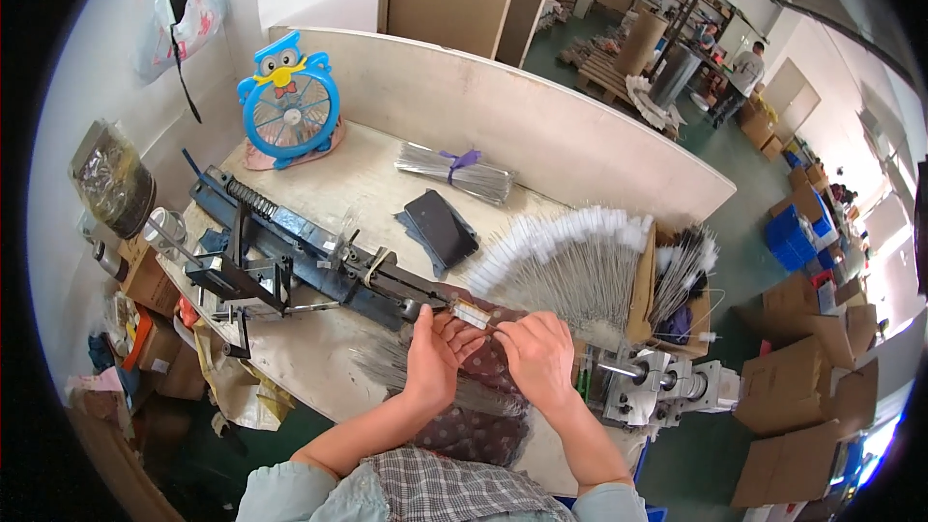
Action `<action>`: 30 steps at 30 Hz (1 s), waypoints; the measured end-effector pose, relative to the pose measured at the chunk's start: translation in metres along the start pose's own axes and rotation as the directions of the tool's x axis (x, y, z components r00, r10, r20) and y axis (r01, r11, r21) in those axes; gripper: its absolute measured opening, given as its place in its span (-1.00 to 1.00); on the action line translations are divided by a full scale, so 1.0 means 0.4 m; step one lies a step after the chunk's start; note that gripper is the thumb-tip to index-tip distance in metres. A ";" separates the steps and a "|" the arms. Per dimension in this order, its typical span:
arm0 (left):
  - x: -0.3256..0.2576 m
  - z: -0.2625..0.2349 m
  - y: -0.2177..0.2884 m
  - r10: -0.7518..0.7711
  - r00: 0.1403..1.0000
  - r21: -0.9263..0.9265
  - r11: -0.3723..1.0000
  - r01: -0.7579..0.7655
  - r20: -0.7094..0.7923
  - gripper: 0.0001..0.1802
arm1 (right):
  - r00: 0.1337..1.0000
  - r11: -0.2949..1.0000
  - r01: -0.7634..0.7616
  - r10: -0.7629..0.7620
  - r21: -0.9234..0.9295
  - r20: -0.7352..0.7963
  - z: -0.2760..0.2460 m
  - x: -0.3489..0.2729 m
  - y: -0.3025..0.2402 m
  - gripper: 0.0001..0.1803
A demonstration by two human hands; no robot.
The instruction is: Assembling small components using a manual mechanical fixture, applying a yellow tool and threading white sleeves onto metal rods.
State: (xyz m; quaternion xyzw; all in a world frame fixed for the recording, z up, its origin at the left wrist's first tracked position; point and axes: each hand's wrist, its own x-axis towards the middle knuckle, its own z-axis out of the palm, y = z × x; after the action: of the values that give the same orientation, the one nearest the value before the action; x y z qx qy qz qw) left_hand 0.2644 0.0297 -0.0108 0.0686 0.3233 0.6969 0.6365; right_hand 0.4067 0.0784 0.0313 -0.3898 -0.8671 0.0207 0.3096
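Head view shows, at the far left, a hanging plastic bag (181, 34) and, lower, a jar (111, 184) with a dark base. Next comes the blue fan (292, 117), which has the shape of a bird and stands upright at the back of the table (372, 159). In front of it, a long dark machine (314, 253) lies slanting across the table, and its right end comes near to the person's left hand (435, 356). This hand is half curled, with the thumb raised; whether it grips something, I cannot tell. Behind the machine there is a black phone (441, 228) on a dark cloth, and farther back a bundle of wires (456, 172) with a purple tie. The white brush (471, 316) is between the two hands, just beside the machine's end, above a dotted cloth (488, 433). The right hand (538, 358) is narrow, its thumb and fingertips pinched at the brush's right end. To the right, many white-ended brushes (570, 261) are spread like a fan, touching a carton (640, 295), and nearer stands a metal device (667, 387).
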 end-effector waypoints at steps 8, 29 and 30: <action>-0.011 0.013 0.002 0.008 1.000 0.236 0.972 -0.013 0.020 -0.22 | 0.998 0.994 0.003 0.003 0.109 -0.061 -0.056 0.000 0.016 -0.84; -0.171 -0.843 0.609 0.497 0.433 0.352 0.858 -0.374 -0.752 -0.53 | 0.846 0.985 -0.165 0.119 0.044 0.519 0.029 -0.189 0.054 -0.90; -0.168 -0.853 0.606 0.472 0.438 0.322 0.870 -0.374 -0.765 -0.52 | 0.843 0.985 -0.166 0.122 0.038 0.523 0.028 -0.193 0.055 -0.90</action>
State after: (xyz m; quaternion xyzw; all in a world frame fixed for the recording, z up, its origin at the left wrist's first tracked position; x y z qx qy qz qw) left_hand -0.1008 -0.1521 -0.1260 -0.1534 0.5903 0.7641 0.2099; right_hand 0.4539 0.0429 -0.0240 -0.4208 -0.8850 0.1837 0.0775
